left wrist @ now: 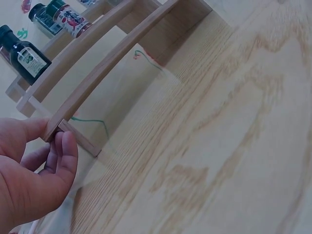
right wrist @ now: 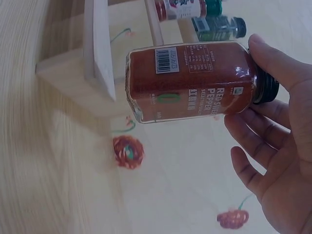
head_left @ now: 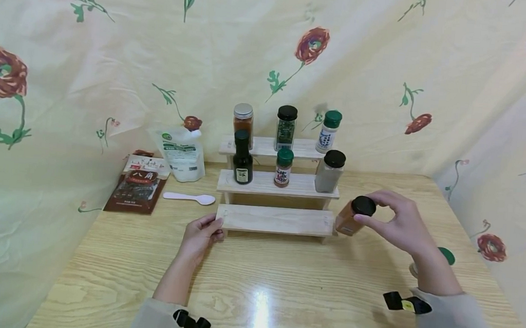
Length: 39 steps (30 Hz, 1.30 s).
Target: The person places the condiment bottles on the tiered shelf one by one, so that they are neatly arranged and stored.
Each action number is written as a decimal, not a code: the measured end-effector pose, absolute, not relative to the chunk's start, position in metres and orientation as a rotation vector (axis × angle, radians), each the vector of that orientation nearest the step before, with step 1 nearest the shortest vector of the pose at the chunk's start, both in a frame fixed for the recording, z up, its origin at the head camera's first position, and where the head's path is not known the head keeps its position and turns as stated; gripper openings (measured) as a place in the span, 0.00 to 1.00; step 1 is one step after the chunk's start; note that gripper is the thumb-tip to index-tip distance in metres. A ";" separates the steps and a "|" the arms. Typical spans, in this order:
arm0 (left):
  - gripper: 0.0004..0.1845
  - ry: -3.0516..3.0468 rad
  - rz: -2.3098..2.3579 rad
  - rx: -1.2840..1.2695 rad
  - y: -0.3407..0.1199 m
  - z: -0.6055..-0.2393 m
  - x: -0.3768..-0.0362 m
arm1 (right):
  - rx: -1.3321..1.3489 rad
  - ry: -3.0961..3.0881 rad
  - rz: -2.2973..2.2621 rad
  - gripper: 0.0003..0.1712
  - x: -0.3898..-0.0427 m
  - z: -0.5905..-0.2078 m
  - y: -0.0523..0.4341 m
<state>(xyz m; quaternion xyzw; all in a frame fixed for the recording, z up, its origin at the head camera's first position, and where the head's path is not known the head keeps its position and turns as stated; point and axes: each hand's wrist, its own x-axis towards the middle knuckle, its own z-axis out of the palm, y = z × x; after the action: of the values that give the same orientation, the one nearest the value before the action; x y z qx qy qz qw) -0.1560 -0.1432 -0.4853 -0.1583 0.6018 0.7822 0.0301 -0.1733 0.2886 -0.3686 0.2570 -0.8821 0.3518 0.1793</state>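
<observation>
Gripping red pepper jar [head_left: 350, 218] by its cap in right hand [head_left: 397, 221], mid-right; left hand [head_left: 199, 233] pinching wooden rack [head_left: 276, 219] corner, centre.

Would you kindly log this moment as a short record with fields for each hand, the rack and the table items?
left hand: left hand grips the left end of the three-tier wooden spice rack
right hand: right hand holds a black-capped jar of red pepper by its cap, beside the rack's right end
lowest tier: bare
upper tiers: six spice bottles
table: white plastic spoon, dark spice packet, white pouch
</observation>
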 end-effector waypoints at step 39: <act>0.21 1.770 2.494 -0.495 -0.141 -0.484 -0.154 | 0.878 -2.493 1.089 0.19 -0.199 -0.376 0.202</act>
<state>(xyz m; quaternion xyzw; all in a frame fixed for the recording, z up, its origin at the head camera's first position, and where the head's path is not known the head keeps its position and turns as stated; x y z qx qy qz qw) -0.1536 -0.1414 -0.4836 -0.1597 0.5712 0.8049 0.0219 -0.1992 0.2020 -0.3757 0.3042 -0.8634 0.3771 0.1410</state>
